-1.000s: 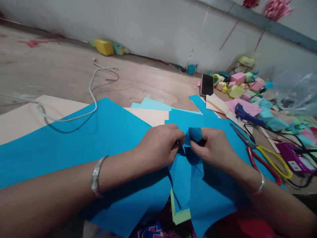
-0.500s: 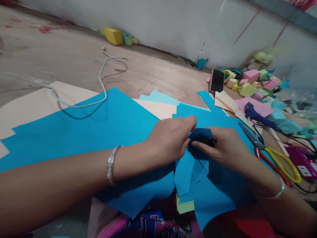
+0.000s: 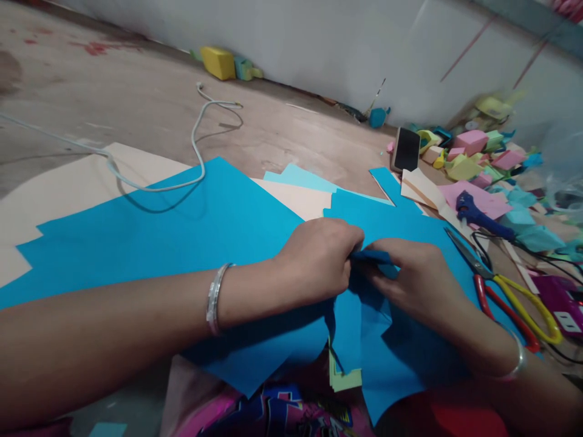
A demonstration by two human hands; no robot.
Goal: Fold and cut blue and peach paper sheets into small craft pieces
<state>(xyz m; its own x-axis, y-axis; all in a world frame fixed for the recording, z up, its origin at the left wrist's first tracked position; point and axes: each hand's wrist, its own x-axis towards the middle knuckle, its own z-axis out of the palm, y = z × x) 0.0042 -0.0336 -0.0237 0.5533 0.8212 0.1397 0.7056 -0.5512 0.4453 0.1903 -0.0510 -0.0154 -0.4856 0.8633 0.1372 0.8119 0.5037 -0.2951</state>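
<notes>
A small folded blue paper piece (image 3: pixel 374 257) is held between my two hands, above large blue sheets (image 3: pixel 182 233). My left hand (image 3: pixel 319 258) is closed on its left end, the fingers curled and partly hidden. My right hand (image 3: pixel 416 273) pinches the piece from the right, its thumb below and fingers above. Part of the piece is hidden by the fingers. Under my hands lie more blue sheets, with the corner of some light green paper (image 3: pixel 346 380) showing below them.
Scissors (image 3: pixel 489 273) with red and yellow handles lie at the right, near a blue glue gun (image 3: pixel 483 217) and a purple box (image 3: pixel 560 303). Behind are a phone (image 3: pixel 405 150) and colourful paper shapes (image 3: pixel 471 142). A white cable (image 3: pixel 195 136) crosses the left sheets.
The folded blue piece has turned and now shows as a thin edge. The flap hanging below my hands is no longer seen. My hands have drawn closer together, and the view has shifted slightly.
</notes>
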